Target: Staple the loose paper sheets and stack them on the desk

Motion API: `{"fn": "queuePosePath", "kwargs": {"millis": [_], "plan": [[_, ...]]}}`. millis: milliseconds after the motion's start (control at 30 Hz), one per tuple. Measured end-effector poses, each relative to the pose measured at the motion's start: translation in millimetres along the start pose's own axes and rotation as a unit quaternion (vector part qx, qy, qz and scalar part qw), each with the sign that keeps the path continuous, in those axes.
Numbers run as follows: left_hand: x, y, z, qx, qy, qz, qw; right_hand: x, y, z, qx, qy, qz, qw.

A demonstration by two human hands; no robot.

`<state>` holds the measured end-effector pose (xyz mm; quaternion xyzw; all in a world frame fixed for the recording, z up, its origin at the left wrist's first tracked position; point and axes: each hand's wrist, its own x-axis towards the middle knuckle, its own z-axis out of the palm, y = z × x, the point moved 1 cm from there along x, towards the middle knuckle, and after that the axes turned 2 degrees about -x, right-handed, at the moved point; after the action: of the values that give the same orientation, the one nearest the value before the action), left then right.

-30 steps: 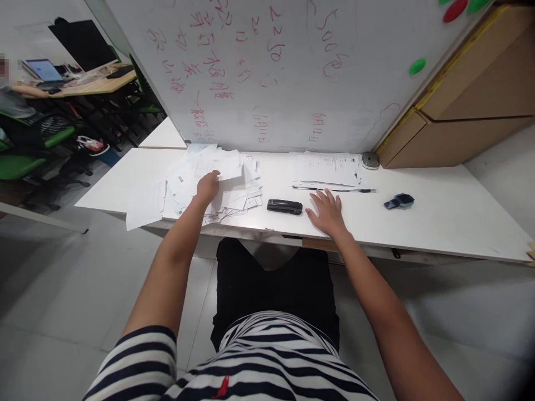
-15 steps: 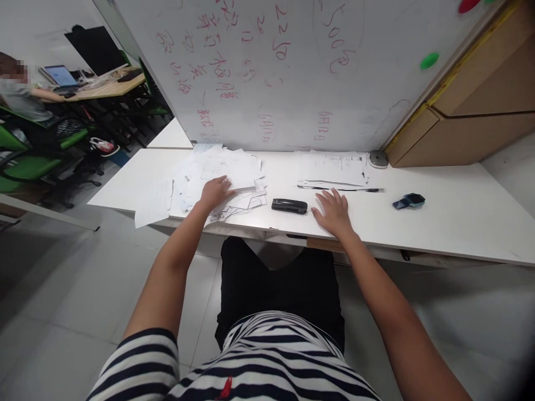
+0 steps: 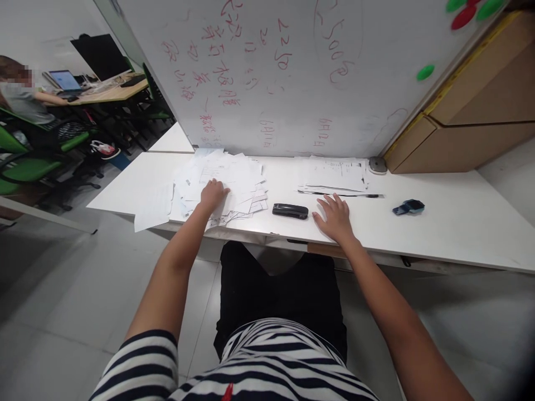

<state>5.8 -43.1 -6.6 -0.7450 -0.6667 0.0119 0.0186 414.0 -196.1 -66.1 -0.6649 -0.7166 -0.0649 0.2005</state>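
My left hand [image 3: 213, 196] rests on a loose, spread pile of white papers [image 3: 240, 167] at the left part of the desk. Its fingers point forward over the sheets, and no object shows in them. Flat on the desktop, with fingers spread, lies my right hand [image 3: 334, 218]. Just left of it is a black stapler [image 3: 290, 211], apart from the fingers. A thin dark pen-like stick [image 3: 340, 194] lies beyond the right fingertips. Behind it sits a neater stack of printed sheets [image 3: 332, 172].
A dark blue watch [image 3: 408, 207] lies on the right of the white desk [image 3: 460, 223]. A whiteboard [image 3: 292, 111] with red writing stands behind, beside cardboard boxes [image 3: 443, 142]. One sheet [image 3: 154, 207] overhangs the front edge. A person [image 3: 25, 100] sits at another desk, far left.
My left hand has shifted slightly left on the pile, and the sheet edge by its fingers now lies flatter. My right hand stays on the desk. The view has tilted slightly.
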Motion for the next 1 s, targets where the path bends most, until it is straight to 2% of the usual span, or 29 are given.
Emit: {"fn": "queuePosePath", "kwargs": {"millis": [133,300,367,467,533,600,700,800,867,1000], "plan": [[3,-11,-18,0.106,-0.067,0.074,0.989,1,0,0,0.006,0.002,-0.002,1.000],[10,-29,-48,0.213,-0.084,0.194,0.954,3,-1,-2,0.002,-0.001,-0.005,1.000],[17,-30,-62,0.217,-0.040,0.215,0.951,4,-1,-2,0.004,-0.007,-0.003,1.000],[25,-24,-77,0.144,0.074,0.227,0.960,4,0,-1,0.006,-0.009,0.004,1.000],[29,-18,-79,0.092,0.125,0.241,0.958,4,0,-1,0.005,-0.003,0.008,1.000],[32,-15,-71,0.073,0.138,0.251,0.955,4,0,0,0.003,0.003,0.009,1.000],[38,-22,-49,0.073,0.086,0.215,0.970,4,0,0,-0.001,0.005,0.009,1.000],[46,-39,-28,0.030,0.013,0.086,0.996,4,0,1,-0.004,0.012,0.008,1.000],[52,-49,-22,0.002,-0.021,0.016,1.000,5,0,2,-0.005,0.015,0.009,1.000],[61,-55,-30,0.000,-0.099,0.017,0.995,6,1,3,-0.005,0.003,0.008,1.000]]}}
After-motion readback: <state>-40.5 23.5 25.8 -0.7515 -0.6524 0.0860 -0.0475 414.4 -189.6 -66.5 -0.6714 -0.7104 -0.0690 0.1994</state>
